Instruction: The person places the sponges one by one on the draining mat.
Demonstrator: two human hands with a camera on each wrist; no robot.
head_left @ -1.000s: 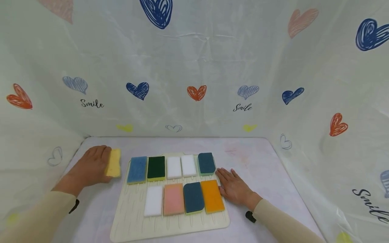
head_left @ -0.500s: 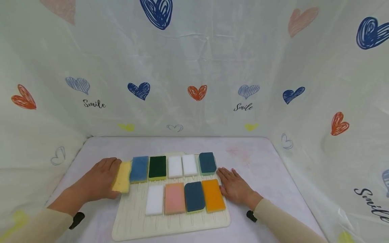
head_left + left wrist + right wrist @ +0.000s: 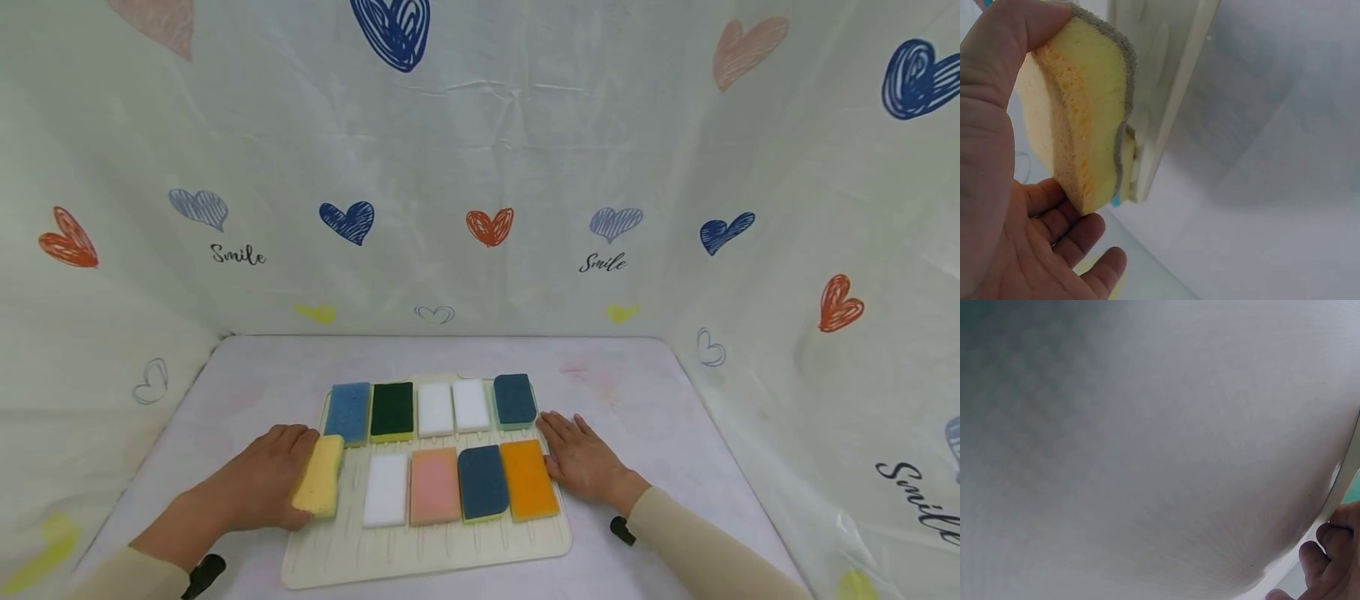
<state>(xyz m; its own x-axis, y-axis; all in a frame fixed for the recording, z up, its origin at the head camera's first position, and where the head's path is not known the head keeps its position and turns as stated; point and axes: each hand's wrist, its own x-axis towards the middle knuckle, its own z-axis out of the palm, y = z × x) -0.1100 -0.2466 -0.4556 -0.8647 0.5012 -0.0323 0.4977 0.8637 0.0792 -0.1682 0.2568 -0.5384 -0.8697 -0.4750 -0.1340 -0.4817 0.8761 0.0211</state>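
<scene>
My left hand (image 3: 270,479) grips a yellow sponge (image 3: 320,477) over the left edge of a cream ridged tray (image 3: 420,562). In the left wrist view the sponge (image 3: 1079,106) is pinched between thumb and fingers, and a grey scouring layer shows on one face. Right of it in the front row lie a white sponge (image 3: 386,490), a pink one (image 3: 435,486), a dark blue one (image 3: 482,482) and an orange sponge (image 3: 530,479). My right hand (image 3: 585,458) lies flat at the tray's right edge, fingers straight, beside the orange sponge. The right wrist view shows only some fingertips (image 3: 1316,559).
The tray's back row holds a blue sponge (image 3: 348,412), a dark green sponge (image 3: 392,411), two white sponges (image 3: 453,407) and a teal sponge (image 3: 514,401). A pale cloth covers the table (image 3: 645,392). A heart-printed curtain (image 3: 480,150) encloses the back and sides.
The left hand has carried the yellow sponge from the table left of the tray, toward me and rightward, to the left end of the front row. My right hand has stayed in place.
</scene>
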